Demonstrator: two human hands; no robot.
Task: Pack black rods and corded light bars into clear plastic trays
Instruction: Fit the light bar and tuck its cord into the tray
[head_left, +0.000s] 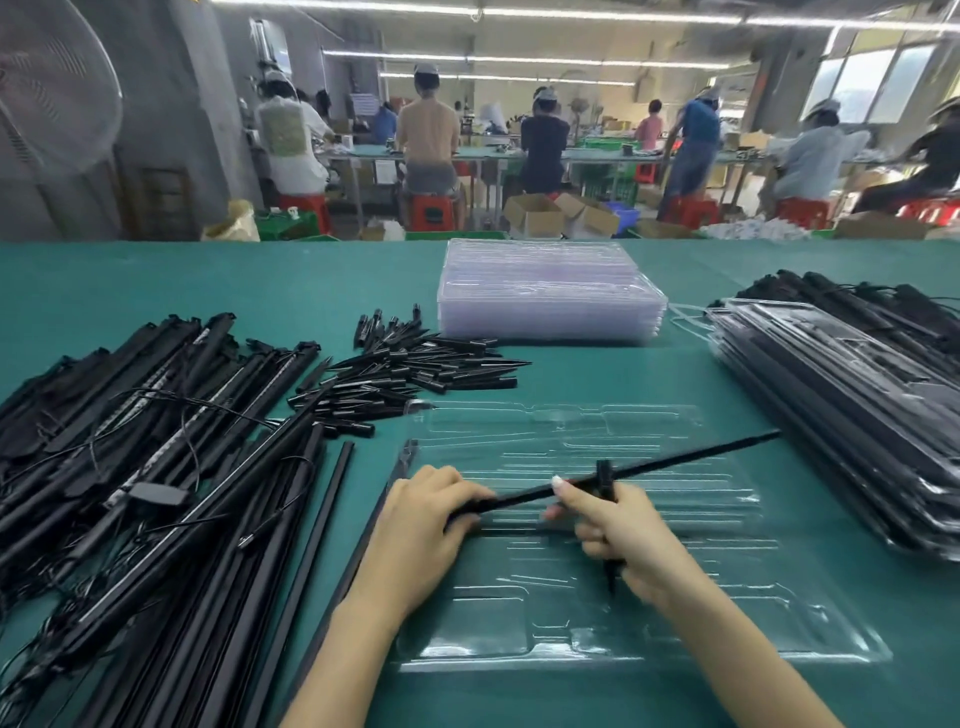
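Both hands work over an empty clear tray (649, 613) lying on the green worktop (311, 280) right in front of the person. The left hand (426, 525) has its fingers curled around the near end of a long black rod (675, 457), gripping it. The rod slants up and to the right above the tray. The right hand (618, 535) is also closed: its thumb and fingers pinch the rod near its middle, and it holds a short black spike (608, 519) that stands roughly upright across the rod.

To the left lies a large heap of corded light bars (130, 467) and rods. Behind it sits a pile of short spikes (415, 369). A stack of empty trays (550, 296) stands at the far middle, and filled trays (852, 415) are stacked on the right.
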